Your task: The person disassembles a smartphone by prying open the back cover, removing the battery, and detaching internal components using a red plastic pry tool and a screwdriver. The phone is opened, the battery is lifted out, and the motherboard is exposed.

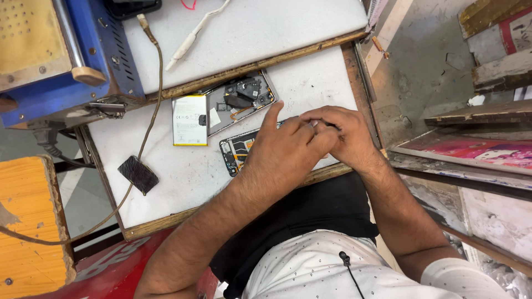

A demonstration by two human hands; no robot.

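Observation:
An opened phone [237, 149] lies on the white worktop [183, 177], its circuit side up. Both hands rest on top of it and hide most of it. My left hand [285, 149] covers its middle, fingers bunched, the index finger pointing up the table. My right hand [338, 130] presses against the left one over the phone's right end; whatever the fingers pinch is hidden. Just above lies a second opened phone body [239, 102] with a white and yellow battery [189, 119] at its left.
A small dark cracked screen piece [138, 174] lies at the left on a braided cable [151, 105]. A blue machine [61, 55] stands at the back left, a white cable [194, 33] on the raised board behind. An orange stool [30, 221] sits at the left.

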